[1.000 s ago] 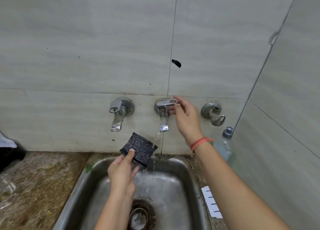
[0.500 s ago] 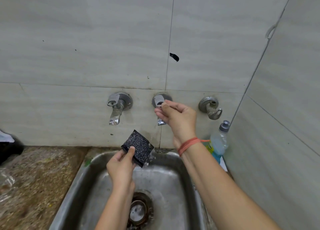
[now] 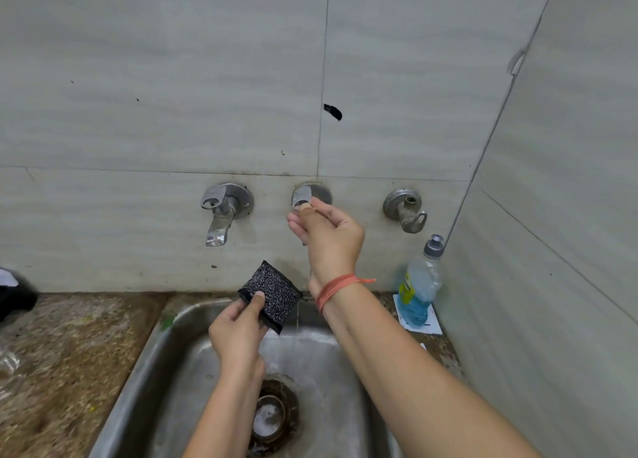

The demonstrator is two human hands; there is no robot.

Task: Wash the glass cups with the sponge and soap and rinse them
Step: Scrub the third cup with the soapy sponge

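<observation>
— What changed?
— My right hand (image 3: 328,233), fingers curled on the middle chrome tap lever (image 3: 303,195), has swung it round, and the water thins. My left hand (image 3: 238,333) pinches the black speckled square sponge (image 3: 271,293).
— The cup?
— The clear round glass cup (image 3: 267,419) sits on the steel sink (image 3: 145,354) drain, unwashed, I judge.

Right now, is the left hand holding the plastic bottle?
No, the left hand grips the black sponge, while the plastic bottle stands upright to the right of the sink.
</observation>
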